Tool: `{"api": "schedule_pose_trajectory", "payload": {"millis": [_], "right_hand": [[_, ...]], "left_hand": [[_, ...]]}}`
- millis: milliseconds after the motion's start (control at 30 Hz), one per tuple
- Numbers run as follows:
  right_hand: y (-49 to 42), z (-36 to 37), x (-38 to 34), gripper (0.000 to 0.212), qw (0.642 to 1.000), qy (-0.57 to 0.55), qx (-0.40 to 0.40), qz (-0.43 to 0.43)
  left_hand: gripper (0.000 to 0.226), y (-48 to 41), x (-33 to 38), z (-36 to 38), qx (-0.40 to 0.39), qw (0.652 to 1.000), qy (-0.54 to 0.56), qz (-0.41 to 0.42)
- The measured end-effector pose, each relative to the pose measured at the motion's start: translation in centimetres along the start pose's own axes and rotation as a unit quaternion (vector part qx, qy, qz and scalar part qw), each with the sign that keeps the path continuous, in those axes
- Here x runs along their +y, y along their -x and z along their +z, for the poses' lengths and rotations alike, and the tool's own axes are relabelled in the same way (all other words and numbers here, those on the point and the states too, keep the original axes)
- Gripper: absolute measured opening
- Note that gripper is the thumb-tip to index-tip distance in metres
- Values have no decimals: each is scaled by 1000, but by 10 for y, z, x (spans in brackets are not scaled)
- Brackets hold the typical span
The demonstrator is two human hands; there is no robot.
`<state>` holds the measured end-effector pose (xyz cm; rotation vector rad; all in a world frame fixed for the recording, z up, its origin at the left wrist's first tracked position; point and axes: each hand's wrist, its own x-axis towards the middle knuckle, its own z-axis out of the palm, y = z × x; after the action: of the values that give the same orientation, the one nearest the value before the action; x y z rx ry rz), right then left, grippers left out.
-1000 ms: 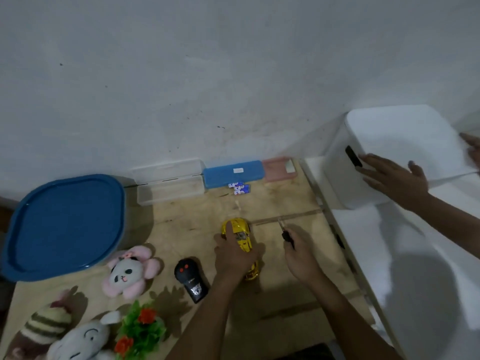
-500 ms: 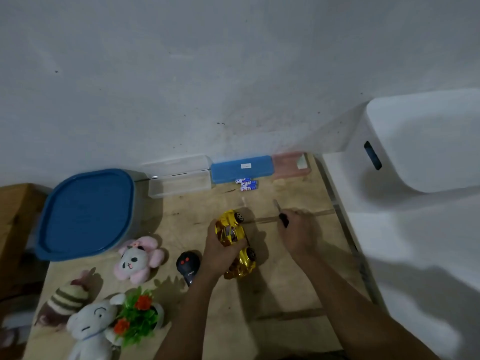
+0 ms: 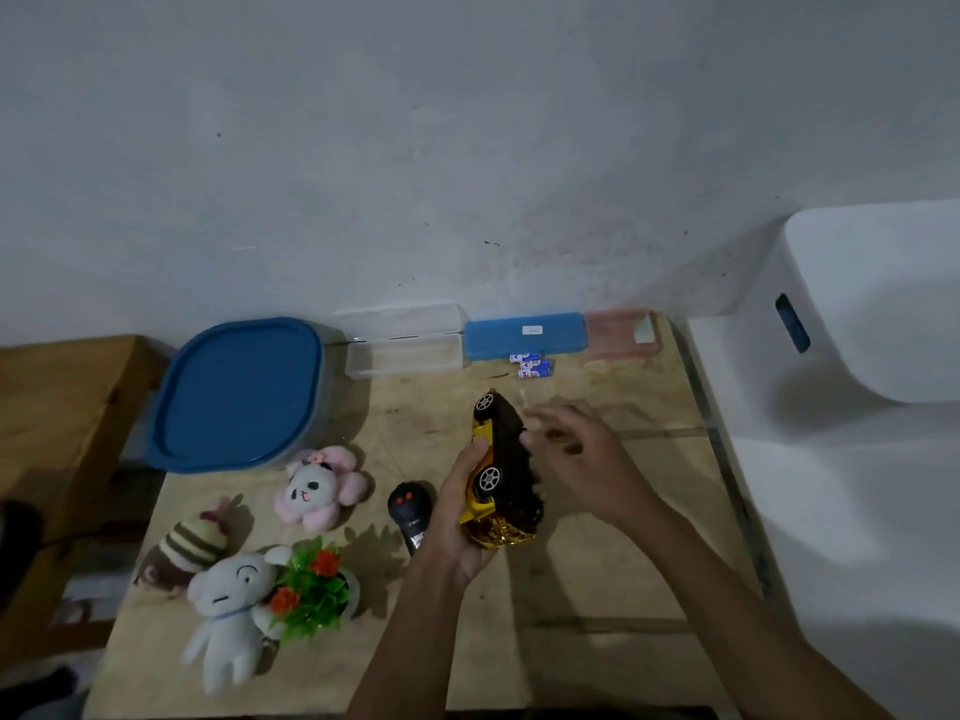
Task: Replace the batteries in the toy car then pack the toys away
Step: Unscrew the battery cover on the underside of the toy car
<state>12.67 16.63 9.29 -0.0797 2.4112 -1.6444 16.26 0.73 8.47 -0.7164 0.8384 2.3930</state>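
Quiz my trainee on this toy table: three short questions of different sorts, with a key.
1. Which hand holds the car?
2. True or false: the batteries lie on the table in front of the blue case.
3. What lies right beside the left hand? A batteries, B remote, C phone.
Key: 1 left; 2 true; 3 B.

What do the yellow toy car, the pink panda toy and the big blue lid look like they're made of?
The toy car looks like hard plastic: shiny metallic yellow-gold shell, dull dark underside. The pink panda toy is likely plush fabric: fuzzy, matte, softly stuffed petals. The blue lid is probably moulded plastic: smooth, faint sheen, raised rim.
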Motion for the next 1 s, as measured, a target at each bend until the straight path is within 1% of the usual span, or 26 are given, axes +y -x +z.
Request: {"api": "schedule_pose_trajectory", "payload": {"millis": [67, 133, 233, 300, 367, 400, 467, 500, 633, 700, 833, 967, 1000], "right_hand": [[12, 7, -15, 30, 998, 22, -48, -15], [20, 10, -25, 34, 997, 47, -55, -17], [26, 12, -37, 40, 996, 68, -59, -22], [30, 13, -45, 43, 994, 78, -63, -35], [33, 13, -51, 44, 992, 103, -55, -53], [35, 14, -54, 43, 989, 126, -49, -67], [36, 18, -58, 42, 981, 167, -40, -92], [36, 20, -61, 43, 978, 182, -38, -99], [35, 23, -79, 48, 964, 238, -51, -108], [35, 21, -85, 47, 958, 259, -70, -98], [37, 21, -88, 40, 959, 249, -84, -109], [35, 23, -94, 34, 960, 238, -85, -117], [35, 23, -96, 32, 961, 234, -89, -113]], "left_hand": [[78, 2, -1, 1, -20, 1000, 21, 7], [68, 8, -1, 3, -24, 999, 37, 13], [53, 18, 7, 4, -4, 999, 35, 27], [48, 25, 14, 3, 1, 1000, 3, 21], [48, 31, 20, 1, 2, 998, -51, 23], [46, 33, 23, 1, -1, 996, -85, 33], [34, 36, 25, -1, 4, 987, -149, 58], [31, 37, 25, -2, 1, 985, -161, 66], [49, 45, 27, -7, -30, 991, -116, 67], [51, 48, 31, -12, -41, 989, -120, 72], [42, 50, 40, -17, -40, 983, -163, 76], [33, 52, 44, -15, -55, 976, -176, 117], [27, 52, 44, -14, -54, 974, -179, 130]]}}
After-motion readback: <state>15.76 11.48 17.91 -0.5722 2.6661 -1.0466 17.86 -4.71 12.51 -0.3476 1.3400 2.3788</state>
